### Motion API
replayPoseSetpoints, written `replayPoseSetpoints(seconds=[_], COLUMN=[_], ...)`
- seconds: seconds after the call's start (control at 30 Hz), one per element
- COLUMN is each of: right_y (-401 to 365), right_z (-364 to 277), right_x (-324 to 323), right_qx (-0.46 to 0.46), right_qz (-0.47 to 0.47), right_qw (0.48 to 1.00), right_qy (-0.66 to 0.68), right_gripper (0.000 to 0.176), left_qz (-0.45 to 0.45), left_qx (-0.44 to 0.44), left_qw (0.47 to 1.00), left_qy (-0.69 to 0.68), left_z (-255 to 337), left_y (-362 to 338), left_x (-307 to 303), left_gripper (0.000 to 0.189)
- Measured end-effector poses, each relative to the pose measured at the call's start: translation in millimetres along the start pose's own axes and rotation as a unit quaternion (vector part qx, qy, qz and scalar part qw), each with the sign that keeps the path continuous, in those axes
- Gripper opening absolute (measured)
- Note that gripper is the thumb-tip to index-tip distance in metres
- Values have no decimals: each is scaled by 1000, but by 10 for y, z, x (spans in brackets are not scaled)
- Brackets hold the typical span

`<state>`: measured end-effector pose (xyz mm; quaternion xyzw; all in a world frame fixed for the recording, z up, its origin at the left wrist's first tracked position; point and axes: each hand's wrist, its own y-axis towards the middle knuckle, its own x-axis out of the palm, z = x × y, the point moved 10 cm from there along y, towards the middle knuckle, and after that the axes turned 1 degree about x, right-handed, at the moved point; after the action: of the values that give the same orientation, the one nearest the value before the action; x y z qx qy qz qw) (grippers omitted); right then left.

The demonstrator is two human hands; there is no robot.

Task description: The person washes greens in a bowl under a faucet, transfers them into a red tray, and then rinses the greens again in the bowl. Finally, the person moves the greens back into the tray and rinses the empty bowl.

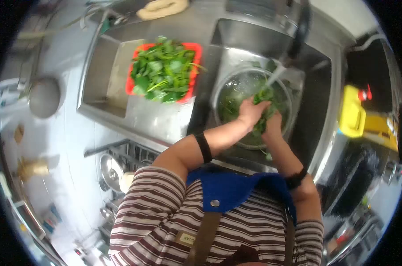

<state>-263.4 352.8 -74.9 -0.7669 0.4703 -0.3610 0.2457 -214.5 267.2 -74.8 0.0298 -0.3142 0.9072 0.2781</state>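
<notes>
My left hand (252, 111) is closed round a bunch of leafy greens (264, 96), its thumb lying across the stems. Lower on the same bunch, my right hand (273, 123) grips the leaves, with its fingers partly hidden by them. Both hands are over a round metal basin (217, 106) that holds water and more greens. From the black faucet (302, 33) a stream of water (276, 76) falls onto the bunch. The basin stands inside a steel sink (314, 88); a few loose leaves lie around its rim.
Left of the sink, a red basket (195, 55) heaped with leafy greens rests on the steel counter (159, 117). Beyond it is a second sink (94, 84). A pale cloth-like item (163, 9) lies at the back. To the right stands a yellow jug (352, 111) with a red cap.
</notes>
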Motion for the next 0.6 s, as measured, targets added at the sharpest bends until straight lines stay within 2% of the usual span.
replayPoseSetpoints(seconds=[0.07, 0.1, 0.17, 0.23, 0.37, 0.43, 0.47, 0.5, 0.53, 0.6], right_y=[-189, -275, -508, -799, -1085, -964, -870, -798, -730, -653], right_z=[-212, -338, -590, -808, -761, -550, -342, -161, -22, 118], right_x=[400, 621, 1097, 1719, 2770, 3235, 3368, 3494, 3564, 3388], right_qx=[-41, -73, -131, -184, -164, -202, -156, -110, -64, -101], right_qz=[-50, -80, -141, -208, -322, -422, -409, -395, -378, -271], right_qw=[998, 994, 981, 961, 931, 881, 898, 912, 924, 936], right_qy=[6, 5, 3, 4, 46, 70, 50, 30, 11, -199], right_gripper=[28, 28, 26, 25, 25, 26, 28, 30, 31, 35], left_qz=[-16, -8, 7, -24, 3, 44, 53, 139, 177, 268], left_qx=[69, 131, 243, 319, 391, 437, 438, 414, 399, 399], left_qw=[997, 990, 963, 941, 913, 871, 865, 824, 803, 680], left_qy=[6, 41, 112, 112, 118, 221, 240, 360, 406, 554], left_z=[579, 959, 1629, 2190, 3115, 3332, 3363, 3363, 3266, 2979], left_y=[-161, -253, -403, -459, -852, -755, -720, -641, -531, -388], left_x=[-77, -166, -370, -543, -1135, -1543, -1742, -2006, -2231, -2542], left_gripper=[28, 29, 30, 31, 31, 26, 28, 32, 39, 44])
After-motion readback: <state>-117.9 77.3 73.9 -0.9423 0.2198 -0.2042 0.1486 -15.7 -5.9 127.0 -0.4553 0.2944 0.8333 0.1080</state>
